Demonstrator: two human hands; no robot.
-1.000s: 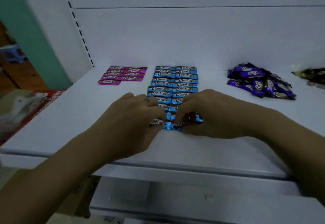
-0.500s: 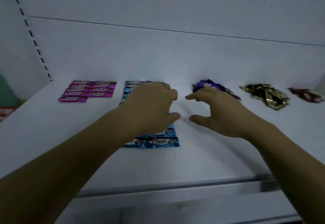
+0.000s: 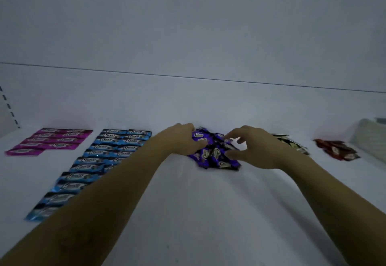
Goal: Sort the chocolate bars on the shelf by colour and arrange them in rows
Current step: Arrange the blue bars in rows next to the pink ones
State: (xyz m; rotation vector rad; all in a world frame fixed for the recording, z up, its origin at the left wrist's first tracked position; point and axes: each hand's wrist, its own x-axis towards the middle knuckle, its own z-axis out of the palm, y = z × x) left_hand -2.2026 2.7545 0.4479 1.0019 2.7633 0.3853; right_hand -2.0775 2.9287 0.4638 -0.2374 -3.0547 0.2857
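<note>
Here, the left hand [image 3: 181,140] is laid on the left edge of the loose pile of purple bars [image 3: 215,155], with its fingers bent down over the wrappers; whether a bar is pinched under them cannot be told. The right hand [image 3: 250,148] is held at the pile's right side, fingers curved and parted, with a gap left between thumb and forefinger. Its thumb tip is set against the wrappers and nothing is clasped. Both forearms are stretched forward over the white shelf [image 3: 198,203], converging on the pile, which lies far back. To the left, blue bars [image 3: 98,157] are laid in two columns from far to near, and "Choco" can be read on them. Further left, pink bars [image 3: 52,140] are set in short rows. To the right, a dark gold heap [image 3: 292,143] and a red heap [image 3: 336,150] are seen; their print cannot be read.
</note>
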